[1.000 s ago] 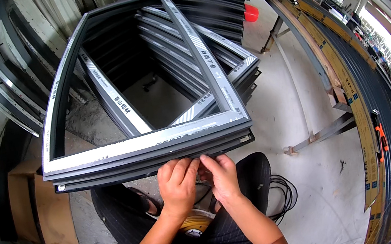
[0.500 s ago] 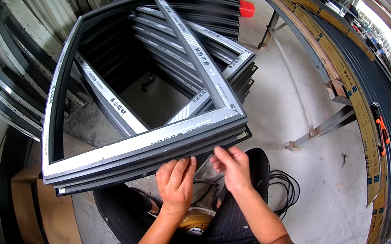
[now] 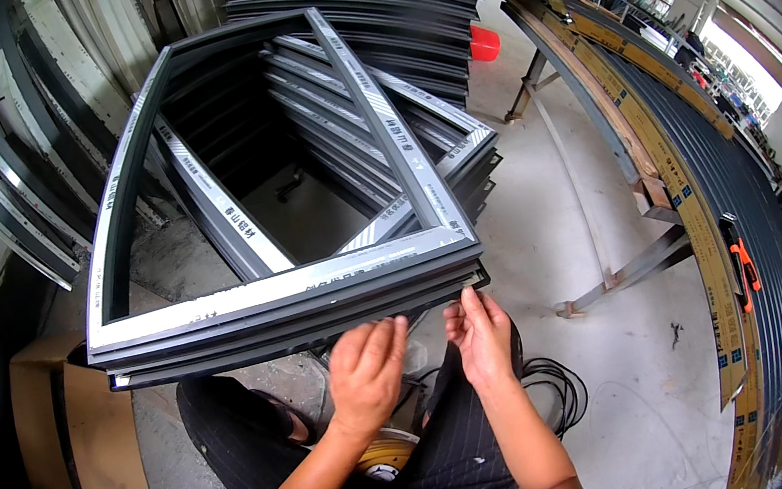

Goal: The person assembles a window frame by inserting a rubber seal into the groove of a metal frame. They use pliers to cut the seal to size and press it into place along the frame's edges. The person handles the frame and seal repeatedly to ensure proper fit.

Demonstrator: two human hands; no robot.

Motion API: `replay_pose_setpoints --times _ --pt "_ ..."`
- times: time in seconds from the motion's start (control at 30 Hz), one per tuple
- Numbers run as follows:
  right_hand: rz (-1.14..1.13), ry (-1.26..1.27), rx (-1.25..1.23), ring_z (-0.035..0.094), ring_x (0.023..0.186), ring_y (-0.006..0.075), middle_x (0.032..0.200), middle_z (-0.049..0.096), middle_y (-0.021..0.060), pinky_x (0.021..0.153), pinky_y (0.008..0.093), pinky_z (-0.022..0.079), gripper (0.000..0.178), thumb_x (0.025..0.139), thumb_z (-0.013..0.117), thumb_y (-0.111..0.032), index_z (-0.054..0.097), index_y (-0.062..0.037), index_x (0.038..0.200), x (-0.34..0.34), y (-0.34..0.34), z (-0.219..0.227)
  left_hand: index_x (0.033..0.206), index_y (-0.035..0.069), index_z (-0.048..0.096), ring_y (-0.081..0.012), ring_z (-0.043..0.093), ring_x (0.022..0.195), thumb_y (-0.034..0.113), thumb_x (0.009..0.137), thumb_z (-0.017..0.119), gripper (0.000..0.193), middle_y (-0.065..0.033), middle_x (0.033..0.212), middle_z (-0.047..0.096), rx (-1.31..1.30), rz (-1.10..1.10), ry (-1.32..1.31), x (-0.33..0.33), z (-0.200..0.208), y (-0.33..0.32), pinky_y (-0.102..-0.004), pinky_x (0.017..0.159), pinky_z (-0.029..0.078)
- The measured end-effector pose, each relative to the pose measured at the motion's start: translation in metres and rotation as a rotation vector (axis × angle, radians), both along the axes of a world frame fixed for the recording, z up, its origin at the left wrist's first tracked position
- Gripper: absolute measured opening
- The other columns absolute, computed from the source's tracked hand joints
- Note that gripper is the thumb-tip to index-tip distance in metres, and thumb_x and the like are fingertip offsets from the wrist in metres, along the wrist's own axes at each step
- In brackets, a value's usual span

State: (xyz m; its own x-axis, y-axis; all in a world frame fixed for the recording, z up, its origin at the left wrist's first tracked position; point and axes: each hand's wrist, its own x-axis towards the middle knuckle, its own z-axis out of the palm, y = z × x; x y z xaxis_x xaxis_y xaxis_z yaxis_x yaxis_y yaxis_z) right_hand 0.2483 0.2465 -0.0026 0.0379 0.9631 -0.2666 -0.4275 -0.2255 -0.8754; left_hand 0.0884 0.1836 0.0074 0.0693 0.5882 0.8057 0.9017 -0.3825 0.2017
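A grey window frame (image 3: 405,166) with printed white film lies on top of a stack of similar frames, its near rail toward me. Just below that rail, my left hand (image 3: 366,372) is closed, fingertips pressed together; whatever is between them is too small or hidden to make out. Near the right front corner, my right hand (image 3: 483,340) has its fingers curled and pinched, the fingertips up against the underside edge of the dark lower rail (image 3: 304,336). I cannot tell what it pinches.
More frames (image 3: 329,102) lie crosswise beneath. A tall stack of dark profiles (image 3: 365,5) stands behind. At right is a long rack of profiles (image 3: 702,157) with an orange-handled tool (image 3: 744,265). A cardboard box (image 3: 105,439), black cable (image 3: 559,386) and red bucket (image 3: 483,43) are around.
My right hand has moved up and slightly right to the frame's corner. My left hand has shifted slightly right, away from the rail. The view has turned a little.
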Motion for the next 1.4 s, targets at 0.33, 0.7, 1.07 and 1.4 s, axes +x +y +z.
replay_pose_setpoints --times 0.33,0.7,1.07,1.4 --pt "0.002 -0.253 -0.067 0.058 0.063 0.0106 0.075 0.064 0.0048 0.058 0.0234 0.047 0.016 0.094 0.056 -0.015 0.063 -0.0007 0.094 0.034 -0.035 -0.082 0.113 0.002 0.066 -0.0193 0.055 0.103 0.009 0.074 0.062 0.040 -0.0047 0.110 0.057 -0.110 0.100 0.053 0.039 -0.004 0.012 -0.0311 0.085 0.045" --pt "0.700 -1.118 0.280 0.063 0.087 0.0364 0.091 0.067 0.0169 0.074 0.0434 0.051 0.018 0.085 0.060 -0.023 0.066 -0.0083 0.094 0.020 -0.054 -0.147 0.110 0.002 0.067 -0.0246 0.059 0.102 0.002 0.067 0.060 0.043 -0.0082 0.112 0.061 -0.162 -0.058 -0.064 0.019 -0.001 0.009 -0.0345 0.085 0.050" --pt "0.719 -1.193 0.353 0.065 0.082 0.0327 0.086 0.068 0.0139 0.073 0.0409 0.051 0.023 0.082 0.063 -0.024 0.068 -0.0058 0.095 0.023 -0.057 -0.139 0.104 0.005 0.068 -0.0271 0.064 0.100 -0.007 0.076 0.066 0.030 -0.0107 0.107 0.067 -0.027 0.445 0.068 -0.156 -0.011 -0.097 -0.0351 0.086 0.052" --pt "0.807 -1.265 0.371 0.066 0.084 0.0311 0.087 0.070 0.0112 0.074 0.0394 0.051 0.023 0.082 0.064 -0.023 0.068 -0.0041 0.095 0.014 -0.062 -0.143 0.133 -0.002 0.048 -0.0381 0.049 0.124 0.006 0.091 0.055 0.043 -0.0229 0.130 0.054 -0.212 0.969 -0.286 -0.189 -0.065 -0.182 -0.0432 0.106 0.036"
